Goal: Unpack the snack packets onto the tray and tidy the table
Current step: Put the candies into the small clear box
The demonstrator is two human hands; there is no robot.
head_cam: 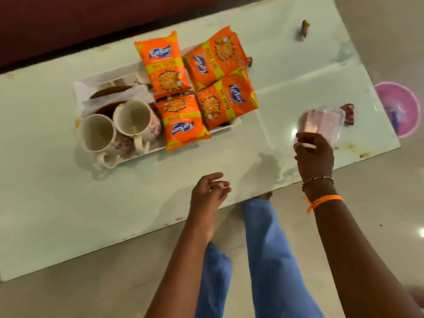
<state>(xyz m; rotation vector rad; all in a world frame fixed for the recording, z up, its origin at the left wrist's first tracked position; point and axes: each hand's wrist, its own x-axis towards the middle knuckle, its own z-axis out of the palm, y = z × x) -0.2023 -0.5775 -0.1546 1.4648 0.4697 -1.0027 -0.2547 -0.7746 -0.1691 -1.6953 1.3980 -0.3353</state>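
Orange snack packets (pixel 195 88), four of them, are already lying on the white tray (pixel 79 88) beside two mugs (pixel 114 129), so unpacking looks done; wrappers (pixel 348 113) are waiting on the table (pixel 46 203). I am pinching a clear plastic bag (pixel 321 122) in my right hand (pixel 314 157), while my left hand (pixel 208 191) is hovering relaxed, holding nothing.

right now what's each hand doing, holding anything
Left hand: open, fingers loosely curled, holding nothing.
Right hand: grips a blurred clear plastic wrapper.
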